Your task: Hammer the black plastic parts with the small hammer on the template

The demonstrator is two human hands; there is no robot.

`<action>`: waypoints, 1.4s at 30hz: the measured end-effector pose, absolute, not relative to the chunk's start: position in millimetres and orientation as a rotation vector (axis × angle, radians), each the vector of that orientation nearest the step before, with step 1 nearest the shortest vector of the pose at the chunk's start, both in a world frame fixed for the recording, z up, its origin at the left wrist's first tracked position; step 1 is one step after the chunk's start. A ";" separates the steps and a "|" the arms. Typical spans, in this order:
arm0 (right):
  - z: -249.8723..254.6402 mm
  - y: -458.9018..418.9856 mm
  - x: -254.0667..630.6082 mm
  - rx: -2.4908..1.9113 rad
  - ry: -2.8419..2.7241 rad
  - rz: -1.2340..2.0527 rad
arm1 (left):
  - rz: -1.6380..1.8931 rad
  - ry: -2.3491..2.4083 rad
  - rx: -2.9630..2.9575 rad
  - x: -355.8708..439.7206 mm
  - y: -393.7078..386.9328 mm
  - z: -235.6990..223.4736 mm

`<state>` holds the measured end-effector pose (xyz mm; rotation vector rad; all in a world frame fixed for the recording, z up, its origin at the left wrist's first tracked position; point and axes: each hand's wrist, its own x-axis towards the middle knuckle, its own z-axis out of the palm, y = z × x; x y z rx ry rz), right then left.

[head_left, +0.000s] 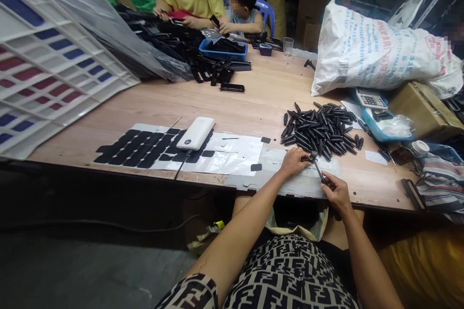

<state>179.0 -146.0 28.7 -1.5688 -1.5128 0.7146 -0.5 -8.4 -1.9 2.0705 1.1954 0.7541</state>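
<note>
My left hand is at the near edge of the pile, its fingers closed on a small black piece whose shape is mostly hidden. In my right hand is a small hammer with a metal shaft and a dark handle. Its head is right beside my left fingertips, and I cannot tell whether it touches the black piece. Under both hands lies a greyish flat sheet along the table's front edge. Just beyond them is a heap of small black tapered parts.
A white power bank with a cable lies on black stickers to the left. Beyond are a white plastic crate, a blue basket among black parts and two people. A large white sack and a cardboard box stand right.
</note>
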 end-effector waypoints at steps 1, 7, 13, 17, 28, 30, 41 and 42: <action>27.8 -145.5 181.9 -1.571 -1.481 0.721 | 0.757 1.192 2.071 -0.4 -8.1 -2.5; 19.9 -139.8 198.7 -1.528 -1.288 0.831 | 0.767 1.172 2.104 -1.4 -7.2 -4.3; 16.4 -135.8 202.6 -1.513 -1.255 0.909 | 0.709 1.147 2.157 -4.2 -7.3 -0.4; 18.7 -135.3 202.8 -1.513 -1.250 0.897 | 0.634 1.085 2.216 -7.1 -11.9 1.4; 19.4 -134.3 203.0 -1.490 -1.218 0.899 | 0.585 0.821 2.266 -40.6 -98.3 13.7; 17.4 -134.6 203.1 -1.491 -1.220 0.899 | 0.593 0.820 2.288 -44.6 -113.4 14.5; 18.3 -136.2 202.1 -1.504 -1.239 0.884 | 0.832 1.445 2.083 -41.2 -23.5 20.7; 17.7 -136.2 202.5 -1.502 -1.239 0.887 | 0.843 1.527 2.071 -40.6 -9.0 20.7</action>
